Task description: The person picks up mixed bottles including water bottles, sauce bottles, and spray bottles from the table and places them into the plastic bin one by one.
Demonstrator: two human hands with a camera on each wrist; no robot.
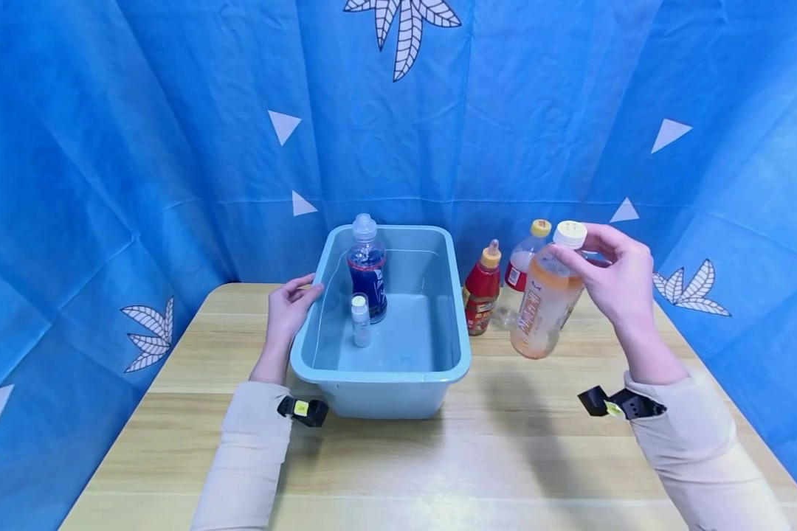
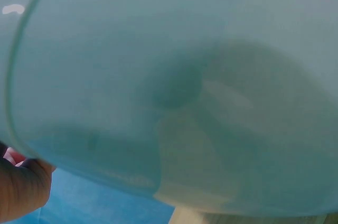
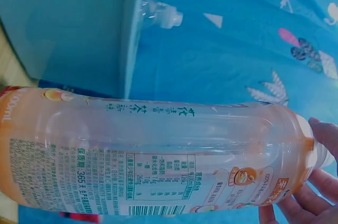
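Note:
A plastic drink bottle (image 1: 546, 302) with an orange-tinted label and a white cap hangs tilted above the table, its neck pinched by my right hand (image 1: 614, 269). In the right wrist view the same bottle (image 3: 158, 155) lies across the frame, small print on its label. My left hand (image 1: 288, 310) holds the left rim of a light blue plastic basin (image 1: 378, 398). Inside the basin stand a dark blue bottle (image 1: 367, 284) with a clear cap and a small clear bottle (image 1: 361, 328) with a white top. The left wrist view is mostly filled by the basin's outer wall (image 2: 158, 76).
Right of the basin stand a red sauce bottle (image 1: 481, 295) with a yellow cap and a clear bottle (image 1: 519, 269) with a red label, partly behind the held one. A wooden table (image 1: 465, 472) carries everything. Blue patterned cloth (image 1: 538, 110) hangs behind it.

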